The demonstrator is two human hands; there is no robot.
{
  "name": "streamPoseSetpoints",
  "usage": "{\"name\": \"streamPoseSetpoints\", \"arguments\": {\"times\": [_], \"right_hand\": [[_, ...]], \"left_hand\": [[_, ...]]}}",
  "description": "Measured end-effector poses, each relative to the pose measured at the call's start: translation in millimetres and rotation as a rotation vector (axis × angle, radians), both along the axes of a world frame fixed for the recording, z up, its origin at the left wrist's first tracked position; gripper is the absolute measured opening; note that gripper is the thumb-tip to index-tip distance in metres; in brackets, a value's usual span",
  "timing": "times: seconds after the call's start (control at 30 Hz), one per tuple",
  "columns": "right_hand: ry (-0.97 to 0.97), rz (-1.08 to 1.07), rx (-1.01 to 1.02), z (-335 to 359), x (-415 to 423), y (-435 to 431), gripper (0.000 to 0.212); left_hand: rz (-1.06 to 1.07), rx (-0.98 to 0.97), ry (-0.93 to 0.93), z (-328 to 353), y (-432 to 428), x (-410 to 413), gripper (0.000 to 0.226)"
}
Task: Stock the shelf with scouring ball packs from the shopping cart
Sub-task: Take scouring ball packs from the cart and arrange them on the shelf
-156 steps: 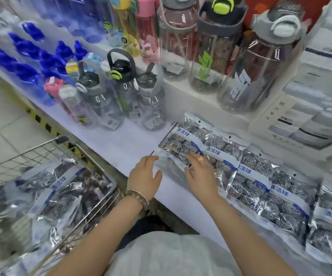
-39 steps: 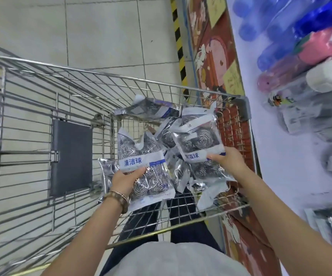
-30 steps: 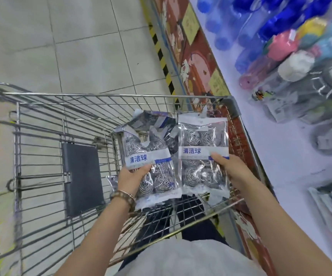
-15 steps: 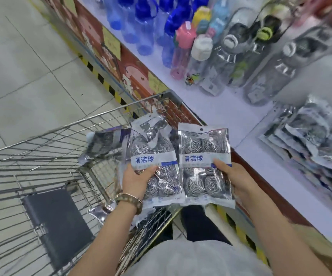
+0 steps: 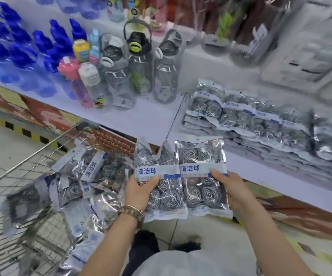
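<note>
Both hands are full mid-frame: the left hand (image 5: 139,191) grips one pack (image 5: 157,177) and the right hand (image 5: 232,188) grips a second pack (image 5: 201,172) touching it, both just in front of the shelf (image 5: 153,118) edge. More packs sit piled in the cart (image 5: 17,172) at lower left. There's a stack (image 5: 251,120) on the shelf at right, too blurry to count, I think several layers, with bottles (image 5: 121,72) upper left.

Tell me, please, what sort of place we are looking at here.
Most likely a shop aisle, perhaps a supermarket: a wire shopping cart holds loose scouring ball packs, identical packs lie stacked on the white shelf, and rows of water bottles stand beside them.
</note>
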State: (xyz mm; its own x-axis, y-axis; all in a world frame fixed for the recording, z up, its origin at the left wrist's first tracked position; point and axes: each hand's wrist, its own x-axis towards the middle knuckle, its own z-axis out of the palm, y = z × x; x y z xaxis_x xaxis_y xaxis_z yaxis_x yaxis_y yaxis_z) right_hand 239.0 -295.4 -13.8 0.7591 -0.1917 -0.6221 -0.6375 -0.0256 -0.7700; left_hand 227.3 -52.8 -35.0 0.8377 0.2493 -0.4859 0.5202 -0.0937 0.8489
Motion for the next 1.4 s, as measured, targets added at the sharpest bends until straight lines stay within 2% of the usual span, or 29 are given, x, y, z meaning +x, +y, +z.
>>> {"name": "streamPoseSetpoints", "arguments": {"times": [0.2,0.3,0.37,0.53,0.7,0.83,1.03,1.13,1.23,1.4], "right_hand": [[-0.04,-0.189,0.015,2.5,-40.7,-101.1,0.035],[-0.076,-0.254,0.026,5.9,-61.1,-150.3,0.017],[-0.083,-0.294,0.017,6.1,-74.6,-182.4,0.012],[-0.091,-0.367,-0.03,1.8,-99.3,-251.2,0.023],[-0.104,-0.443,-0.057,4.8,-108.0,-300.0,0.018],[-0.128,-0.468,-0.071,7.2,-101.3,-334.3,0.014],[-0.13,-0.515,-0.102,5.9,-70.5,-388.1,0.02],[-0.117,-0.526,-0.111,10.9,-47.5,-416.9,0.022],[-0.121,-0.516,-0.164,14.0,-23.3,-445.5,0.023],[-0.134,-0.508,-0.241,23.1,8.6,-492.1,0.016]], "left_hand": [[-0.169,-0.013,-0.018,11.9,-105.8,2.4,0.021],[-0.232,-0.007,-0.017,14.7,-159.8,-0.8,0.022],[-0.251,-0.018,-0.005,14.7,-193.2,-4.3,0.023],[-0.368,-0.016,-0.031,20.1,-268.3,-10.0,0.018],[-0.455,-0.02,-0.019,32.9,-325.0,-5.5,0.021],[-0.509,0.0,-0.037,36.1,-366.3,14.5,0.021],[-0.576,-0.007,-0.043,43.0,-429.9,56.6,0.019],[-0.599,-0.012,-0.036,50.9,-461.0,79.6,0.026],[-0.634,0.013,-0.014,51.3,-489.0,104.4,0.02],[-0.64,-0.034,0.012,48.2,-525.2,133.9,0.019]]}}
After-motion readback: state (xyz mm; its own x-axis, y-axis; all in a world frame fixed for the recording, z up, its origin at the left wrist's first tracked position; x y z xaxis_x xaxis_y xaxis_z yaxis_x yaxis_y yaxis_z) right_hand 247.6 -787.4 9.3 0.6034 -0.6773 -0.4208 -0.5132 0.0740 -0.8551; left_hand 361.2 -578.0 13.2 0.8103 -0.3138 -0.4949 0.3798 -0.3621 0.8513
